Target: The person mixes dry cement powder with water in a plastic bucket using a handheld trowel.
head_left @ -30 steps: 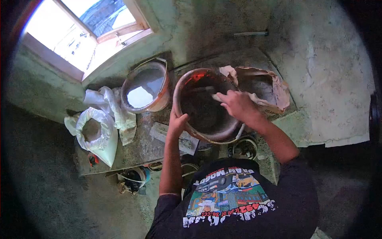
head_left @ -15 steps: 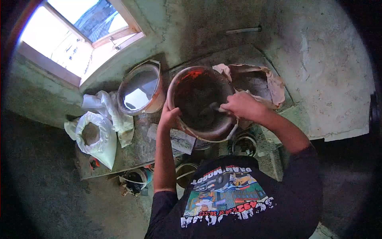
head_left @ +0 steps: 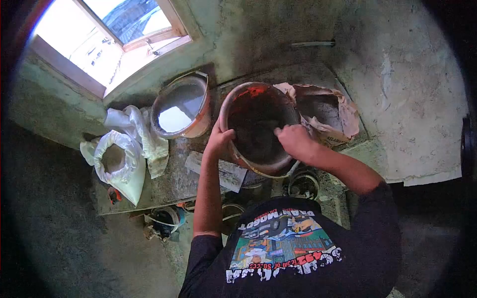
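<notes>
My left hand (head_left: 218, 140) grips the left rim of a reddish bucket (head_left: 231, 107), which is tilted toward me. Dark grey material (head_left: 258, 131) lies inside it. Over the right part of the bucket's mouth, my right hand (head_left: 293, 140) is closed; what it holds is hidden among the dark contents. To the left stands a bucket of water (head_left: 201, 124). An open paper bag (head_left: 349, 116) of grey powder is just right of the held bucket.
An open white sack (head_left: 130, 181) of powder stands at the left beside crumpled sacks (head_left: 158, 154). A flat pale piece (head_left: 226, 174) lies below the held bucket. Small buckets (head_left: 166, 218) stand near the lower edge. A window (head_left: 164, 30) is at upper left.
My right hand has moved slightly left and further over the bucket's mouth. A pale tool part seen by its fingers earlier is now hidden. The surroundings have shifted slightly in view.
</notes>
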`<state>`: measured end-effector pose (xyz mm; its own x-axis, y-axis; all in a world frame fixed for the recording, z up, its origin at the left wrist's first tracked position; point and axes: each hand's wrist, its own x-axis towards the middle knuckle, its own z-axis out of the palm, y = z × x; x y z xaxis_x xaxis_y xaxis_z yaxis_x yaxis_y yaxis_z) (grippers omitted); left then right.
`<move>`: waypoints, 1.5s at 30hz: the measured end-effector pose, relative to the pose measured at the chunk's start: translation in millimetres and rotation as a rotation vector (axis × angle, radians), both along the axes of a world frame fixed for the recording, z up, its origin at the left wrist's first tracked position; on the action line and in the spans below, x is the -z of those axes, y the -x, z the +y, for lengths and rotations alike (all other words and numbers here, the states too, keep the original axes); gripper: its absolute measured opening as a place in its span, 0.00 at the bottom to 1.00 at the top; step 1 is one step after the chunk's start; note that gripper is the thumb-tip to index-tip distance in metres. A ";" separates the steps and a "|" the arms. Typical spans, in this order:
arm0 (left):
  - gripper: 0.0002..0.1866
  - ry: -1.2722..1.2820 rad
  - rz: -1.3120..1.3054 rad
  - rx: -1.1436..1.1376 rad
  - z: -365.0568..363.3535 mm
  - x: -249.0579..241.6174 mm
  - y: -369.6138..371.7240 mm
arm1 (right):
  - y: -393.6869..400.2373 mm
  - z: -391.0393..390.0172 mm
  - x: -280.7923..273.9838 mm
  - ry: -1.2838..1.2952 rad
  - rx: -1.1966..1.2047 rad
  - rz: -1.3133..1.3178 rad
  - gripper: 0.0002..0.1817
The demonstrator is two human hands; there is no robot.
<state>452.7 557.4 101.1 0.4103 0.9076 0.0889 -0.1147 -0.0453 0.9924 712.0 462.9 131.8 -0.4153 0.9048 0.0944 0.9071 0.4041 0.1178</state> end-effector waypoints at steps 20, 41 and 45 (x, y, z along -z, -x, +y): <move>0.42 0.062 0.020 0.004 4.2 1.3 -1.4 | -37.5 -14.5 -25.7 0.393 0.060 0.466 0.18; 0.42 0.059 -0.048 -0.032 8.4 -0.3 0.3 | -15.4 14.7 10.3 -0.054 -0.243 0.234 0.18; 0.43 0.069 0.000 -0.011 16.4 8.5 8.2 | -43.8 8.4 -10.4 0.016 -0.440 0.084 0.16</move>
<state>444.6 573.8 92.6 0.4002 0.9161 0.0256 -0.1142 0.0222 0.9932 755.8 471.3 142.2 -0.7527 0.6450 0.1320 0.6544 0.7550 0.0420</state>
